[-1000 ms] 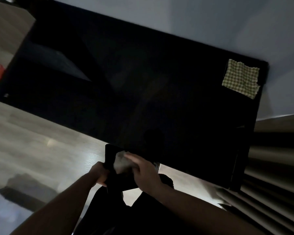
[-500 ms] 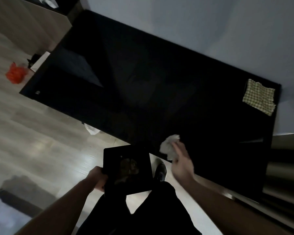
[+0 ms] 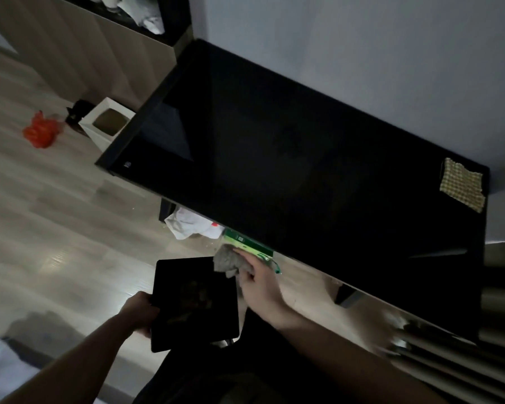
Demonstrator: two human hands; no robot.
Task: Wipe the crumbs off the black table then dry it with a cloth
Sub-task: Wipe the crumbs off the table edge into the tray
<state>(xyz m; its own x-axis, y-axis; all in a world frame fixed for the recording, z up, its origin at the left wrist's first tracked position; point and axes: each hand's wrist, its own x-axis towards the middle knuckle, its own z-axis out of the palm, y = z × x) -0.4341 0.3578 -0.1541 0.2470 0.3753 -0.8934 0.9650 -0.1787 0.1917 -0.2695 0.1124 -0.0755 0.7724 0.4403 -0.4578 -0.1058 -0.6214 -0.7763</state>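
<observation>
Crumb-wiping step: right hand (image 3: 257, 287) pinches a rag (image 3: 227, 259) over the tray (image 3: 194, 301) gripped by left hand (image 3: 139, 312); next, fetch the checked cloth (image 3: 462, 185) at the desk's (image 3: 303, 158) three o'clock.

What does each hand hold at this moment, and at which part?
The left hand grips the black tray at its left edge. The right hand holds a crumpled grey wipe, bunched in its fingers, above the tray's far corner.
</observation>
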